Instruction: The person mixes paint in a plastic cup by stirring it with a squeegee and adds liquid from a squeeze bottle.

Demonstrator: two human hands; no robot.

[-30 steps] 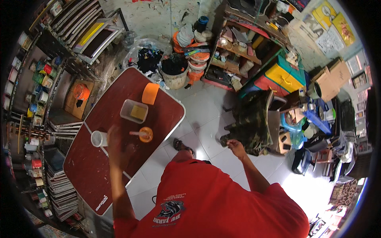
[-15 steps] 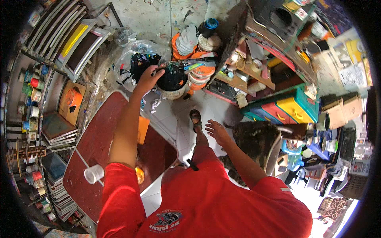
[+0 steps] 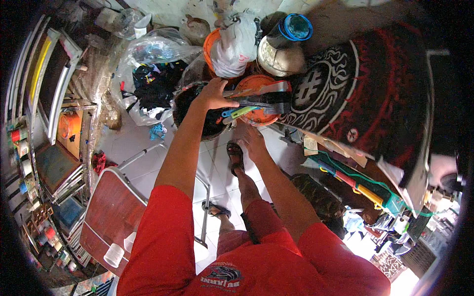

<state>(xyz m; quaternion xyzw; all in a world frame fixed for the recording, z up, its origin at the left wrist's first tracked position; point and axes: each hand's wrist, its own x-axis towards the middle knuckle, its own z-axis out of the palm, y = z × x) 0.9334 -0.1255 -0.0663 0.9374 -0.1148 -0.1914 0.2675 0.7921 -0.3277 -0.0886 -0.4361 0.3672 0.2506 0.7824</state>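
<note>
My left hand (image 3: pixel 217 94) reaches over a dark bucket (image 3: pixel 190 113), fingers apart, at the near end of a pile of long tools: a dark flat bar (image 3: pixel 266 103) and green and blue handled pieces (image 3: pixel 241 112). I cannot tell if it touches them. The tools lie across an orange bucket (image 3: pixel 261 119). Below them my right hand (image 3: pixel 253 143), slightly blurred, hangs with loose fingers apart and nothing visible in it. To the left, a clear plastic bag (image 3: pixel 133 54) holds dark scraps.
A red folding table (image 3: pixel 103 207) with white cups (image 3: pixel 114 254) is at lower left. Racks of screens (image 3: pixel 59 98) line the left. A black board with red and white design (image 3: pixel 345 98) fills the upper right, above coloured drawers (image 3: pixel 370 192). Stacked containers (image 3: pixel 276 59) stand behind the tools.
I have moved forward, away from the tabletop toward the buckets. My left arm has gone from the table to the tools; my right hand has moved in toward the middle beneath them.
</note>
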